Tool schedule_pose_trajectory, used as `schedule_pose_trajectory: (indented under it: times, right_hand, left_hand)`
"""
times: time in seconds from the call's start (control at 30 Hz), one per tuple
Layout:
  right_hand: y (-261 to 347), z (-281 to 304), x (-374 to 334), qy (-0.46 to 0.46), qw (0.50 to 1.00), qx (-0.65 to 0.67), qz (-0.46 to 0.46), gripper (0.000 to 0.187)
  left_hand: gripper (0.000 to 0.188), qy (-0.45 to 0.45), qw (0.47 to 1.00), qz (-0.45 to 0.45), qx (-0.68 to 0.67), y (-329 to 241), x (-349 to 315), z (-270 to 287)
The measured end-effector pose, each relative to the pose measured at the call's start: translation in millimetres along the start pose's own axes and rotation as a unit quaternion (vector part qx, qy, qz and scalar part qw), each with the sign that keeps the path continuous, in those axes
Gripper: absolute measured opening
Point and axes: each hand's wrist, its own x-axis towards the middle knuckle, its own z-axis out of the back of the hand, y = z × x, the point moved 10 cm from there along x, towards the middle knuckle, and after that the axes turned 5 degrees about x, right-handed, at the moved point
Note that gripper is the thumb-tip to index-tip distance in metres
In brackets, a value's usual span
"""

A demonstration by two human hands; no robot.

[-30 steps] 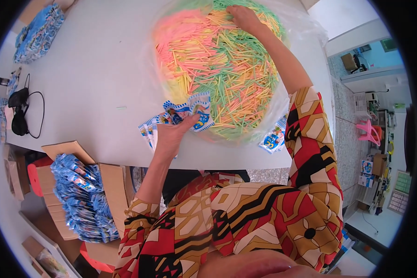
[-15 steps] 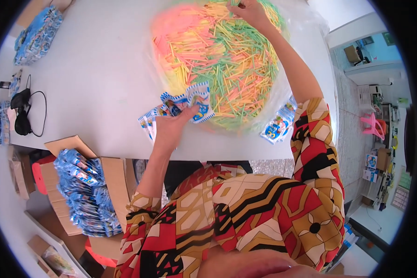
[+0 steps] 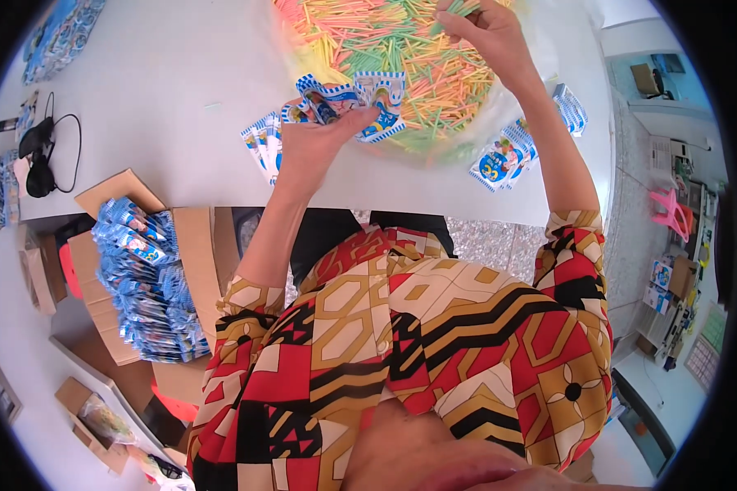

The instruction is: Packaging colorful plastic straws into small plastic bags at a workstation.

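A large heap of thin pastel sticks [image 3: 409, 49], pink, yellow, green and orange, lies on clear plastic sheeting [image 3: 512, 110] at the far side of the table. My left hand [image 3: 309, 155] grips several blue-and-white printed packets [image 3: 380, 102] at the heap's near left edge. The thumb presses on one packet, whose mouth seems to gape; what is inside I cannot make out. Over the heap's right part, my right hand [image 3: 499, 45] pinches a small bunch of green and yellowish sticks [image 3: 464, 10]. The bunch is partly hidden by the fingers.
Flat packets [image 3: 262, 147] lie beside my left wrist, and more packets [image 3: 504, 157] fan out near my right forearm. An open cardboard box [image 3: 196, 245] full of packets [image 3: 143, 286] stands below the table edge, left. A black strapped item [image 3: 41, 159] lies on the white table [image 3: 164, 123].
The whole view has shifted, so table and heap sit higher in the picture. My right hand has drawn nearer to me over the heap, sticks still pinched. The left keeps its packets.
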Motion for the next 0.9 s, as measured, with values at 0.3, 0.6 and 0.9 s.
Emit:
schedule_pose_trajectory:
  times: [0.3, 0.6, 0.9]
  right_hand:
    - [101, -41, -52, 0.151, 0.908, 0.295, 0.255, 0.014]
    - [101, -49, -75, 0.083, 0.899, -0.095, 0.420, 0.019]
    - [99, -53, -95, 0.109, 0.845, -0.148, 0.502, 0.027]
  left_hand:
    - [0.021, 0.000, 1.000, -0.004, -0.008, 9, -2, -1]
    - [0.023, -0.006, 1.000, 0.009, -0.020, 6, 1, -8]
    - [0.025, 0.019, 0.999, 0.027, -0.020, 10, 2, -14]
